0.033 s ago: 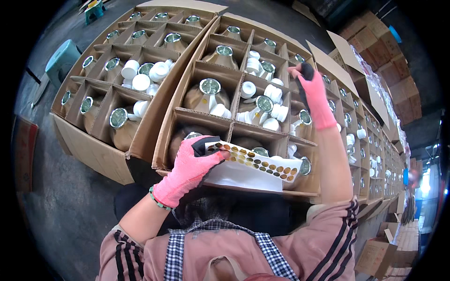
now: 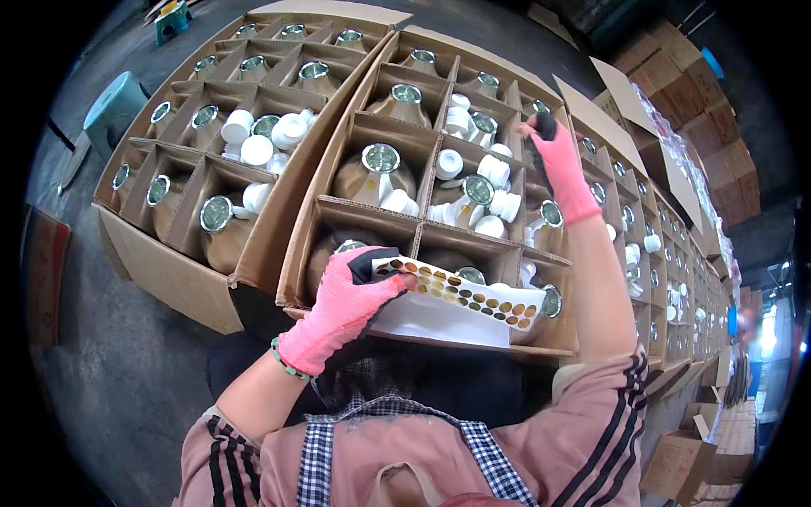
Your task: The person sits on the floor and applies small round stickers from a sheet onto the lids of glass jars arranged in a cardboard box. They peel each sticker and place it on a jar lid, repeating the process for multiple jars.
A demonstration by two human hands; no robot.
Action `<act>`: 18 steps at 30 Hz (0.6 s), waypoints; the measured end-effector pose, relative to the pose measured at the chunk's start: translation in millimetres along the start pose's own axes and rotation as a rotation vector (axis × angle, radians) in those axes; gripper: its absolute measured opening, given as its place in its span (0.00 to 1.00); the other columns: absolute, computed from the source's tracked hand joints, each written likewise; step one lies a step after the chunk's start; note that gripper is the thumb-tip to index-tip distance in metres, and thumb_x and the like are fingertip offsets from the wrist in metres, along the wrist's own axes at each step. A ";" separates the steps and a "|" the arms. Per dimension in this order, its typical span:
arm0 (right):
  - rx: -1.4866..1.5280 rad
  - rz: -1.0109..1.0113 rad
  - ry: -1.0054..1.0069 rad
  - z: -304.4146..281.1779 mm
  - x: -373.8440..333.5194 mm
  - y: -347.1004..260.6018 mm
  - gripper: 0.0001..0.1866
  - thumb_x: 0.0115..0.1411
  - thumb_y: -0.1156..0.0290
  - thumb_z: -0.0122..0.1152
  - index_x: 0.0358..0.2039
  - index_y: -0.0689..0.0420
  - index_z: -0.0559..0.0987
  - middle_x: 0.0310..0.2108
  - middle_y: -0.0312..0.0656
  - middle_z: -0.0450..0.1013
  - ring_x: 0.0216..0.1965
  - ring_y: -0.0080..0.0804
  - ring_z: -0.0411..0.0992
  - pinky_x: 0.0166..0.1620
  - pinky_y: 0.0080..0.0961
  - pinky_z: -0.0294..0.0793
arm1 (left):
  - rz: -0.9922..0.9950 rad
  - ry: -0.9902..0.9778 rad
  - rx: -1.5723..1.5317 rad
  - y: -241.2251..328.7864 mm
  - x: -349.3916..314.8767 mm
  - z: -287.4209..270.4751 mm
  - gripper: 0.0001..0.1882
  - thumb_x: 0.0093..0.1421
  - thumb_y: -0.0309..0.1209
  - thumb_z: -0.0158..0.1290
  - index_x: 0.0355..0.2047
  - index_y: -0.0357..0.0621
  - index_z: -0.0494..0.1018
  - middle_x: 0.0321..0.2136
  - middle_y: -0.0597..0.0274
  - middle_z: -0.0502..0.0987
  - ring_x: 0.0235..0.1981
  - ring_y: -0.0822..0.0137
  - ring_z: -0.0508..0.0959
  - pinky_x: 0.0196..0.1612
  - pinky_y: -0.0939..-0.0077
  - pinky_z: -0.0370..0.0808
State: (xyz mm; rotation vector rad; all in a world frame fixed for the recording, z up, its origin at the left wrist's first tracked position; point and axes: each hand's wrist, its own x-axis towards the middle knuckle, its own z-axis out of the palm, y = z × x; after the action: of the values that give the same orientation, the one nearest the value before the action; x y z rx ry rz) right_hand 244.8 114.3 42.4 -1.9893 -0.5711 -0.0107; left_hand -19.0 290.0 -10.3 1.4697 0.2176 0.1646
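My left hand [image 2: 342, 308], in a pink and black glove with bare fingertips, pinches the left end of a white sheet of round gold stickers [image 2: 473, 297]. The sheet lies over the near compartments of an open cardboard box [image 2: 291, 258]. My right hand [image 2: 564, 173], gloved alike, reaches to the box's far right side. Its fingers are bent together beside the silver mouth of a flask [image 2: 541, 106]; whatever they hold is too small to tell. Bronze-coloured flasks [image 2: 380, 169] with shiny silver rims stand upright in the divided compartments. White plastic caps [image 2: 494, 171] lie among them.
Another divided box [image 2: 169, 279] of flasks and white caps stands on the left. More open boxes [image 2: 642, 220] run in a row along the right. A teal stool [image 2: 116, 110] stands at the far left. Cartons [image 2: 676, 93] are stacked at the back right.
My right hand's fingers have shifted slightly left beside the flask at the far right. My left hand and the sticker sheet have hardly moved.
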 end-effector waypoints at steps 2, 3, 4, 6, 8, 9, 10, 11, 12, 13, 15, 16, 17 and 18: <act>-0.241 0.042 0.008 16.4 21.8 17.2 0.05 0.47 0.74 0.55 0.25 0.60 0.72 0.21 0.39 0.71 0.23 0.25 0.67 0.30 0.21 0.67 | -0.005 0.002 0.024 0.0 -0.7 -2.7 0.11 0.44 0.32 0.58 0.25 0.37 0.74 0.19 0.66 0.71 0.22 0.78 0.69 0.26 0.82 0.66; -0.280 -0.032 -0.040 11.3 36.4 44.0 0.06 0.46 0.72 0.56 0.24 0.60 0.73 0.21 0.40 0.71 0.23 0.28 0.68 0.31 0.22 0.67 | -0.001 -0.020 0.013 -0.6 2.2 0.8 0.11 0.44 0.32 0.58 0.25 0.37 0.74 0.19 0.66 0.71 0.22 0.78 0.68 0.26 0.82 0.65; -0.302 -0.112 -0.108 19.9 42.1 45.9 0.07 0.45 0.70 0.57 0.24 0.59 0.74 0.21 0.40 0.71 0.23 0.31 0.68 0.31 0.23 0.67 | -0.005 -0.017 0.011 -0.9 0.9 -0.7 0.11 0.44 0.32 0.58 0.25 0.37 0.74 0.18 0.67 0.71 0.22 0.78 0.68 0.26 0.82 0.65; -0.689 -0.222 -0.088 29.9 44.1 51.9 0.08 0.43 0.66 0.59 0.24 0.53 0.76 0.40 0.44 0.69 0.44 0.42 0.64 0.46 0.32 0.63 | -0.020 -0.023 0.013 0.6 0.6 -4.0 0.10 0.44 0.32 0.58 0.25 0.38 0.74 0.18 0.67 0.71 0.22 0.79 0.68 0.26 0.83 0.65; -0.842 -0.279 -0.231 37.3 47.3 46.5 0.08 0.42 0.65 0.59 0.25 0.51 0.77 0.51 0.43 0.60 0.52 0.46 0.56 0.53 0.36 0.56 | -0.050 -0.041 0.012 2.3 0.0 -5.1 0.10 0.44 0.31 0.58 0.25 0.38 0.74 0.18 0.67 0.71 0.22 0.79 0.68 0.25 0.83 0.65; -0.898 -0.313 -0.267 41.2 50.1 46.5 0.08 0.42 0.65 0.59 0.25 0.51 0.77 0.52 0.42 0.58 0.53 0.47 0.54 0.53 0.37 0.55 | -0.040 -0.033 0.033 3.8 0.1 -5.0 0.10 0.45 0.32 0.57 0.25 0.38 0.74 0.17 0.67 0.71 0.22 0.79 0.67 0.26 0.83 0.65; -0.954 -0.344 -0.301 44.5 53.3 46.6 0.08 0.42 0.65 0.58 0.25 0.51 0.77 0.54 0.42 0.56 0.53 0.48 0.53 0.54 0.39 0.54 | -0.051 -0.035 0.016 5.0 -0.1 -4.5 0.10 0.45 0.32 0.57 0.25 0.38 0.73 0.18 0.67 0.71 0.22 0.79 0.67 0.26 0.83 0.65; -1.011 -0.376 -0.335 47.1 56.4 46.6 0.08 0.42 0.65 0.58 0.25 0.50 0.77 0.55 0.42 0.54 0.54 0.48 0.52 0.55 0.40 0.53 | -0.061 -0.038 -0.001 6.1 -0.2 -4.0 0.10 0.45 0.32 0.57 0.25 0.38 0.73 0.18 0.67 0.71 0.22 0.79 0.67 0.26 0.83 0.64; -1.074 -0.372 -0.392 48.4 60.1 46.2 0.09 0.42 0.65 0.58 0.26 0.50 0.77 0.56 0.42 0.52 0.55 0.49 0.50 0.55 0.40 0.52 | -0.071 -0.042 -0.018 6.0 0.1 -3.4 0.11 0.45 0.32 0.57 0.25 0.38 0.73 0.18 0.67 0.71 0.22 0.79 0.67 0.26 0.83 0.64; -1.132 -0.371 -0.450 51.9 63.4 41.5 0.09 0.42 0.65 0.58 0.26 0.51 0.77 0.56 0.42 0.51 0.55 0.49 0.49 0.55 0.41 0.52 | -0.054 -0.041 -0.004 5.1 0.2 -3.6 0.11 0.45 0.32 0.57 0.25 0.38 0.73 0.18 0.67 0.71 0.22 0.79 0.67 0.26 0.82 0.64; -1.214 -0.385 -0.545 56.2 70.2 39.2 0.11 0.41 0.67 0.59 0.29 0.52 0.77 0.58 0.42 0.48 0.58 0.49 0.45 0.56 0.43 0.50 | -0.020 -0.042 0.022 2.6 0.9 -3.9 0.11 0.45 0.32 0.57 0.25 0.38 0.73 0.17 0.67 0.71 0.22 0.78 0.67 0.26 0.82 0.65; -1.263 -0.417 -0.563 59.4 70.1 35.8 0.12 0.41 0.67 0.59 0.30 0.52 0.77 0.58 0.42 0.48 0.58 0.48 0.45 0.56 0.43 0.49 | -0.022 -0.040 0.041 1.6 0.9 -5.0 0.10 0.44 0.30 0.57 0.25 0.37 0.74 0.19 0.67 0.72 0.23 0.78 0.68 0.27 0.83 0.65; -1.312 -0.450 -0.581 61.7 70.1 32.2 0.12 0.41 0.67 0.59 0.30 0.52 0.77 0.58 0.42 0.48 0.58 0.48 0.45 0.57 0.43 0.49 | -0.025 -0.039 0.059 0.7 0.8 -6.0 0.09 0.44 0.28 0.58 0.26 0.37 0.74 0.20 0.67 0.72 0.24 0.78 0.69 0.28 0.84 0.65; -1.361 -0.482 -0.598 64.2 68.8 29.3 0.13 0.41 0.68 0.59 0.31 0.53 0.77 0.58 0.41 0.47 0.58 0.48 0.45 0.57 0.43 0.48 | -0.028 -0.038 0.077 -0.1 0.6 -7.0 0.08 0.44 0.26 0.58 0.26 0.37 0.74 0.22 0.67 0.72 0.25 0.78 0.70 0.29 0.85 0.66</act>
State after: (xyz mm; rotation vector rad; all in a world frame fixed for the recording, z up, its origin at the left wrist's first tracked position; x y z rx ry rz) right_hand 302.5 184.6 4.3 -3.0953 -1.7598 -0.1345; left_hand -20.1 297.0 -11.1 1.5447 0.2157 0.1069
